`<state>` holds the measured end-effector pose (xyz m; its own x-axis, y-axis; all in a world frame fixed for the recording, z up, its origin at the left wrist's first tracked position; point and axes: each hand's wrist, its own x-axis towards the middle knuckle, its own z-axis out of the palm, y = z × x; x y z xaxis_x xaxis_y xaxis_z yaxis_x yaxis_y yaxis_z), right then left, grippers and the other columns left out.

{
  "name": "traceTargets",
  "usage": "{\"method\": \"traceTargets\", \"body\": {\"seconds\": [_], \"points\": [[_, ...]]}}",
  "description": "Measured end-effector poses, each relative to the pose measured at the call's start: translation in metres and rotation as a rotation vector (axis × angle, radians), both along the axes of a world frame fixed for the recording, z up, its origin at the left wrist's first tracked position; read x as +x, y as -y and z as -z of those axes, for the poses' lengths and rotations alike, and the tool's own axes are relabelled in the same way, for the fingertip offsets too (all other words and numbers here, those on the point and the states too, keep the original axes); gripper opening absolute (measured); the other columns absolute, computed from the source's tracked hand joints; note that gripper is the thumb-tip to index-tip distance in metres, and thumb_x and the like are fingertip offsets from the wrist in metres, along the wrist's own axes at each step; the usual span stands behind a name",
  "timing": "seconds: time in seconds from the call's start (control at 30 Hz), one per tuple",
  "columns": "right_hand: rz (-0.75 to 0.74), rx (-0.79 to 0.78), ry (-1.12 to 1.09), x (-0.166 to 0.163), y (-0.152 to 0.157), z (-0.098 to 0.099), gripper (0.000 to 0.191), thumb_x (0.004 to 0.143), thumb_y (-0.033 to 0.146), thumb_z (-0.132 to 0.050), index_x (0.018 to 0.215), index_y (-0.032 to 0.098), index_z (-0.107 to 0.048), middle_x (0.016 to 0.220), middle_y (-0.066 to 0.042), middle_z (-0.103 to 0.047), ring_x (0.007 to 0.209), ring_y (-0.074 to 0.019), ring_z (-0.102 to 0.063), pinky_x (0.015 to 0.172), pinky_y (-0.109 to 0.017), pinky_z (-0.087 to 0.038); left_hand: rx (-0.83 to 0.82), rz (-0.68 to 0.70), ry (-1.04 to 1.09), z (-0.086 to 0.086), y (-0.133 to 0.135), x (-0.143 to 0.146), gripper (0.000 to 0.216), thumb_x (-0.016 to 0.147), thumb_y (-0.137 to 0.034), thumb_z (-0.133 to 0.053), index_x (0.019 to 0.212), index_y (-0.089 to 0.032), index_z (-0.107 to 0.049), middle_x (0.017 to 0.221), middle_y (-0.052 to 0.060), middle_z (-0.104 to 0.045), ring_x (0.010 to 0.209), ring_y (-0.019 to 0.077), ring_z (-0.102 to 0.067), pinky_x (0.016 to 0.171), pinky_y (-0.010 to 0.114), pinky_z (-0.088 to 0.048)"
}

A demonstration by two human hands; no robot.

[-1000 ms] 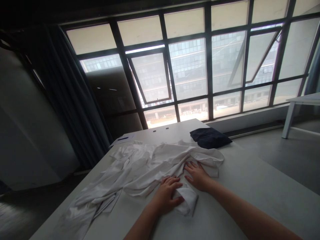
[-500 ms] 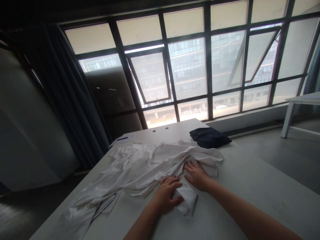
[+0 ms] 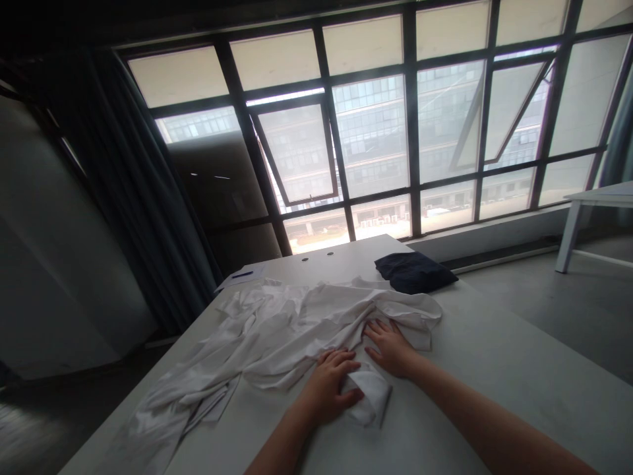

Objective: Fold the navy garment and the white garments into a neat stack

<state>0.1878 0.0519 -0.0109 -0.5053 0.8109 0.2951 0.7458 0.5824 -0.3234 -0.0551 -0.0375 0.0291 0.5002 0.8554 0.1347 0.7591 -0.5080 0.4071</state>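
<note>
A crumpled white garment (image 3: 297, 323), its exact kind unclear, is spread across the white table (image 3: 455, 409). My left hand (image 3: 332, 386) lies palm down at its near edge, fingers stretched and thumb apart. Under and beside that thumb is a bunched white piece of cloth (image 3: 372, 396) with a dark edge; whether it joins the garment is hidden by my hand. To the right, my right hand (image 3: 390, 348) rests flat on the garment's near right part, fingers spread. Neither hand grips the fabric.
Folded dark blue cloth (image 3: 415, 272) lies behind the garment at the table's right edge. Paper with a blue pen (image 3: 242, 274) sits at the far left edge. Beyond are large windows, a dark curtain (image 3: 133, 198) on the left and another white table (image 3: 571, 234) on the right.
</note>
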Motion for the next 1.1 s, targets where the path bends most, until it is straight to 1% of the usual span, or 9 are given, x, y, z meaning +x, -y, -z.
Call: {"method": "traceTargets", "body": {"seconds": [0.5, 0.7, 0.93, 1.1], "points": [[0.005, -0.024, 0.016, 0.0007, 0.0002, -0.0015, 0.055, 0.099, 0.047, -0.052, 0.148, 0.024, -0.058, 0.161, -0.012, -0.049, 0.151, -0.0358, -0.037, 0.126, -0.060, -0.015, -0.015, 0.001, 0.013, -0.0008, 0.0001, 0.0007, 0.058, 0.081, -0.042, -0.082, 0.136, -0.039, -0.065, 0.154, 0.000, -0.057, 0.146, 0.0282, -0.047, 0.128, 0.048, -0.024], [0.003, -0.007, 0.015, 0.0009, -0.0002, 0.0000, 0.053, 0.099, 0.046, -0.052, 0.147, 0.024, -0.059, 0.159, -0.012, -0.051, 0.150, -0.0360, -0.039, 0.126, -0.061, -0.016, -0.010, 0.007, 0.010, 0.0003, -0.0006, 0.0008, 0.058, 0.081, -0.043, -0.082, 0.136, -0.038, -0.066, 0.154, 0.003, -0.058, 0.145, 0.0293, -0.048, 0.127, 0.049, -0.024], [0.003, 0.015, 0.006, 0.0006, -0.0018, 0.0040, 0.053, 0.099, 0.046, -0.053, 0.147, 0.024, -0.059, 0.159, -0.012, -0.051, 0.149, -0.0367, -0.041, 0.126, -0.061, -0.018, -0.007, 0.010, -0.005, -0.0001, -0.0014, 0.0008, 0.059, 0.080, -0.043, -0.084, 0.136, -0.039, -0.065, 0.153, 0.000, -0.058, 0.144, 0.0286, -0.049, 0.127, 0.049, -0.025], [0.006, 0.010, 0.011, 0.0006, -0.0021, 0.0032, 0.052, 0.099, 0.046, -0.053, 0.146, 0.025, -0.060, 0.159, -0.011, -0.052, 0.149, -0.0362, -0.041, 0.126, -0.061, -0.018, -0.004, 0.008, -0.010, 0.0015, -0.0021, 0.0004, 0.060, 0.079, -0.042, -0.085, 0.136, -0.040, -0.065, 0.154, -0.001, -0.058, 0.145, 0.0283, -0.048, 0.127, 0.048, -0.025]]}}
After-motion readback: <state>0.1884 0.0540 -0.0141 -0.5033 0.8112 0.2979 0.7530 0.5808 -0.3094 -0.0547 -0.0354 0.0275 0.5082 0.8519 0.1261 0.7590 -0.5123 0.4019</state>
